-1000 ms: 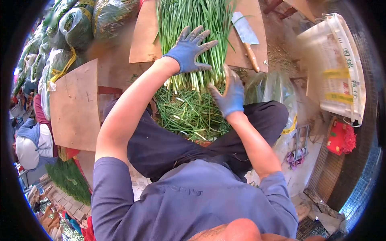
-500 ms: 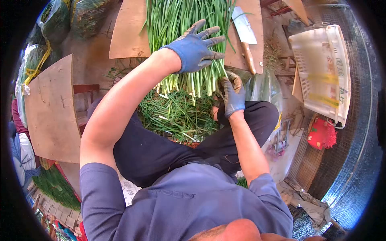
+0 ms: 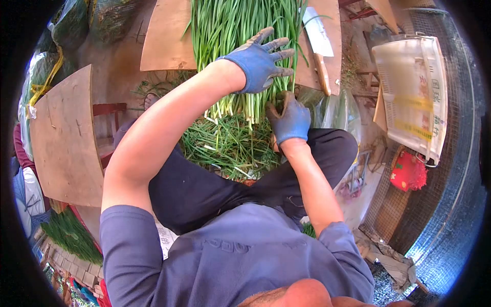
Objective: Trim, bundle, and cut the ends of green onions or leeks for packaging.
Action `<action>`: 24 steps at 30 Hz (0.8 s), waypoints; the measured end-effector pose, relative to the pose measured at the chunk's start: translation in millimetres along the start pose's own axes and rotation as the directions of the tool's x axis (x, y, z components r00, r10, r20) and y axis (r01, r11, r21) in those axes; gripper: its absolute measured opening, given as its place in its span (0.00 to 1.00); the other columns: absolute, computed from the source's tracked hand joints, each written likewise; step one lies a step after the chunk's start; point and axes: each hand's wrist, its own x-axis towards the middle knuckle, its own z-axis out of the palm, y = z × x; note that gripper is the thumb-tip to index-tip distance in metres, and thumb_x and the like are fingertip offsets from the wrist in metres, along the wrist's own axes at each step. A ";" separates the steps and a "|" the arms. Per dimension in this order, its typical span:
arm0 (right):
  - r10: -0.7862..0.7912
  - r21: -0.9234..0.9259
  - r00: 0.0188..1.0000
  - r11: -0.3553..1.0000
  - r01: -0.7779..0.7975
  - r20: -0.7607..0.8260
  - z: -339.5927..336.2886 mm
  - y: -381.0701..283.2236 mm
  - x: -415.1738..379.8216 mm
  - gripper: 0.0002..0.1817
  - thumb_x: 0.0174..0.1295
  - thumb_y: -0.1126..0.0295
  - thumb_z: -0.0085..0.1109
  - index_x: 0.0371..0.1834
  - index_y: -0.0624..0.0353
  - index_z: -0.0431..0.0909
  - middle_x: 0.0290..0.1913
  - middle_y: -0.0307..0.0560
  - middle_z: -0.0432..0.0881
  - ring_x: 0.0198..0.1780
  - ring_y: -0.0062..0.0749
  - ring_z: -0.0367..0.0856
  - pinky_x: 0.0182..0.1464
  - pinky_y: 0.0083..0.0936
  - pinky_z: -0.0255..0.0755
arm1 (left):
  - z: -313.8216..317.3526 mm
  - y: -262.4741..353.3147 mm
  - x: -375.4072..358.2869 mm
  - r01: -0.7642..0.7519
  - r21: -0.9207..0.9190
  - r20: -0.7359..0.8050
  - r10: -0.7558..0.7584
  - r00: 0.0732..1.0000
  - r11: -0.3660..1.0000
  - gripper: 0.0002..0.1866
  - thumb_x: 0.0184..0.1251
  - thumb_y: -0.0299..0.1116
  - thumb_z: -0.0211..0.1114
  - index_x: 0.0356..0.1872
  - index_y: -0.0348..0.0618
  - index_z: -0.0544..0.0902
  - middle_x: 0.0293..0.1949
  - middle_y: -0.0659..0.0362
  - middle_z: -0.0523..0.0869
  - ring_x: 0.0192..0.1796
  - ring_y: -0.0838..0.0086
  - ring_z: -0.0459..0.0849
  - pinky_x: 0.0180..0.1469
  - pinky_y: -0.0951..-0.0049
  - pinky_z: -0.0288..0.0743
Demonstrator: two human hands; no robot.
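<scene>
Across the near edge of the wooden board (image 3: 166, 48) lie chives (image 3: 238, 30), left hand (image 3: 262, 64) spread open over them, right hand (image 3: 290, 118) curled, its grasp I cannot tell; this seems arranging, and calls for steadiness.

left hand (image 3: 260, 64): gloved, fingers spread toward two o'clock. right hand (image 3: 290, 118): gloved, fingers curled, forearm (image 3: 318, 189) toward eleven.

At 12 o'clock the leaves (image 3: 240, 28) look glossy; the gloves (image 3: 253, 64), at 12 and 2, matt. The knife (image 3: 318, 43) at 1 has a shiny metal blade (image 3: 318, 33) and smooth wooden handle (image 3: 322, 74). The board (image 3: 169, 41) at 11 is matt wood, the crate (image 3: 409, 82) at 2 plastic, the shirt (image 3: 245, 261) at 6 matt cloth.
</scene>
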 end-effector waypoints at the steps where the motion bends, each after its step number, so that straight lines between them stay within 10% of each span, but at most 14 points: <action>1: 0.005 -0.029 1.000 1.000 -0.005 0.014 -0.2 -2.4 3.3 0.14 0.57 0.58 0.64 0.38 0.53 0.76 0.29 0.52 0.84 0.35 0.50 0.83 0.41 0.45 0.71 | 0.6 0.2 -0.1 -0.002 -0.001 0.003 0.002 1.000 1.000 0.26 0.65 0.42 0.57 0.66 0.70 0.75 0.74 0.60 0.64 0.78 0.62 0.55 0.79 0.46 0.36; 7: 0.002 -0.239 0.989 0.971 0.034 0.149 -0.3 -9.7 22.4 0.12 0.58 0.60 0.62 0.38 0.54 0.76 0.28 0.56 0.84 0.33 0.54 0.85 0.40 0.45 0.75 | 0.1 0.2 -1.8 0.009 -0.012 0.022 -0.009 1.000 1.000 0.25 0.65 0.43 0.57 0.66 0.72 0.74 0.75 0.62 0.64 0.78 0.63 0.54 0.79 0.46 0.37; 16: -0.294 0.075 0.933 0.956 0.285 0.208 -19.9 8.4 -46.1 0.09 0.53 0.64 0.64 0.25 0.54 0.74 0.22 0.52 0.80 0.26 0.54 0.80 0.33 0.46 0.74 | 0.5 -2.1 -2.9 0.004 -0.004 0.032 -0.004 0.999 1.000 0.26 0.66 0.44 0.57 0.67 0.72 0.74 0.75 0.62 0.63 0.79 0.64 0.53 0.79 0.46 0.35; 21: -0.104 0.124 0.715 0.992 0.024 0.691 -31.1 14.4 -94.7 0.14 0.61 0.56 0.60 0.42 0.52 0.80 0.37 0.57 0.84 0.36 0.57 0.82 0.40 0.47 0.74 | 2.3 -1.6 -2.8 0.012 0.001 0.017 -0.012 1.000 1.000 0.25 0.66 0.42 0.56 0.66 0.72 0.74 0.75 0.62 0.63 0.79 0.64 0.54 0.79 0.47 0.36; 24: -0.236 0.172 0.969 0.960 0.219 0.080 -24.8 15.0 -73.3 0.16 0.62 0.54 0.60 0.44 0.54 0.79 0.41 0.57 0.83 0.39 0.57 0.82 0.43 0.47 0.73 | 3.5 -1.9 -3.0 0.011 0.017 0.009 -0.012 1.000 1.000 0.26 0.66 0.42 0.55 0.67 0.72 0.74 0.75 0.62 0.62 0.79 0.64 0.54 0.79 0.47 0.37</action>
